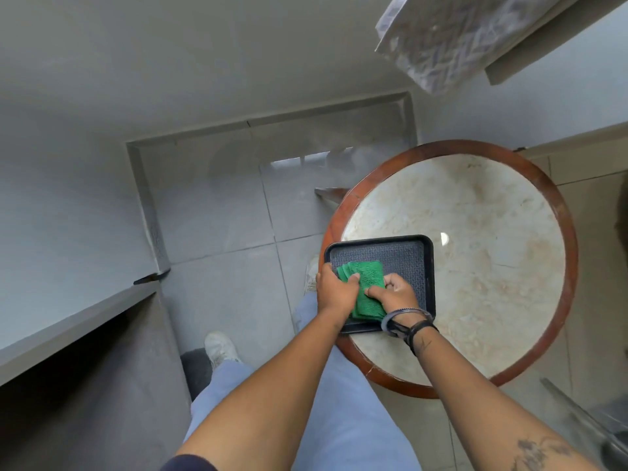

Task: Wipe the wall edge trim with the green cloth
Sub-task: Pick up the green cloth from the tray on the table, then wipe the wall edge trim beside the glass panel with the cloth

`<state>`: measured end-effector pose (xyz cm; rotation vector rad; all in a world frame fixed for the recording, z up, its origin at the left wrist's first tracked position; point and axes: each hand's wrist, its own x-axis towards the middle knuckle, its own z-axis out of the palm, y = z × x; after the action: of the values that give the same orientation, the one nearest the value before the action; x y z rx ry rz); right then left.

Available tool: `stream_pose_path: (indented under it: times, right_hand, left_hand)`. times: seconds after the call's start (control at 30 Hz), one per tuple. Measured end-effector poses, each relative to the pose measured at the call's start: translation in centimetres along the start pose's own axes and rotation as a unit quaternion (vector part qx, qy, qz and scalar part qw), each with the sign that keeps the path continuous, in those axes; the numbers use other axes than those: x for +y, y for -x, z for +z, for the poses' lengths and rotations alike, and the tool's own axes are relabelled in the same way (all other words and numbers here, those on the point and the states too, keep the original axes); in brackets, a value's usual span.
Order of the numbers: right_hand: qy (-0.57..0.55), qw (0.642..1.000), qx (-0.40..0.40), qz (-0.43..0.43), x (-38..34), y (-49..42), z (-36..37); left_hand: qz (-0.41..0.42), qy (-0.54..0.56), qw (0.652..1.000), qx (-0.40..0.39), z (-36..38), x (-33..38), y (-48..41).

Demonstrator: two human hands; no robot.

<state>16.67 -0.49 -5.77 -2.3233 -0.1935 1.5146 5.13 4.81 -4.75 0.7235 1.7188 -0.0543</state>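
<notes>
Head view: both hands point(367, 294) press green cloth point(365, 287) inside tray point(426, 266) rim.

Green cloth point(365, 283): left and lower portions covered by both hands; full outline and number of folded layers cannot be told.

Left hand point(336, 290): fingertips out of sight over the tray's left rim; whether they grip the cloth or the rim cannot be told.

Right hand point(394, 294): fingers curled under, tips hidden.

Tray point(401, 248): near edge and lower left corner hidden under wrists and wristbands point(407, 322).

Round tabletop point(458, 266): base hidden beneath it.

Wall trim point(149, 205): lower end blurred where it meets a dark object point(151, 277), unidentifiable.

Upper right: patterned panel point(458, 39) cut by frame edge.

Lower right: metal item point(584, 423) cut off, unidentifiable.
</notes>
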Motion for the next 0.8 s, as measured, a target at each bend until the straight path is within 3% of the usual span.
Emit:
stream_pose_path:
  times: [0.13, 0.23, 0.33, 0.57, 0.7, 0.8]
  right_hand:
    - [-0.119, 0.989, -0.085, -0.024, -3.1, 3.6, -0.1]
    - [-0.142, 0.978, -0.145, -0.059, -6.5, 5.9, 0.6]
    - [-0.143, 0.961, -0.22, -0.088, -10.6, 8.6, 2.6]
    - [-0.087, 0.945, -0.301, -0.094, -14.9, 12.1, 11.8]
    - [-0.096, 0.942, -0.315, -0.067, -13.6, 12.0, 19.8]
    - [-0.125, 0.949, -0.283, -0.068, -12.1, 9.6, 26.1]
  left_hand:
    - [-0.01, 0.165, 0.984, -0.073, -4.3, 0.8, 1.5]
    - [0.004, 0.227, 0.963, -0.145, -9.2, 1.3, 2.8]
    - [0.036, 0.275, 0.947, -0.164, -14.2, 1.1, 4.0]
    - [0.087, 0.305, 0.948, -0.028, -23.6, -1.1, 3.7]
    - [0.094, 0.244, 0.965, 0.028, -28.4, -4.2, 0.1]
    - [0.092, 0.171, 0.98, 0.045, -31.2, -6.6, -4.5]
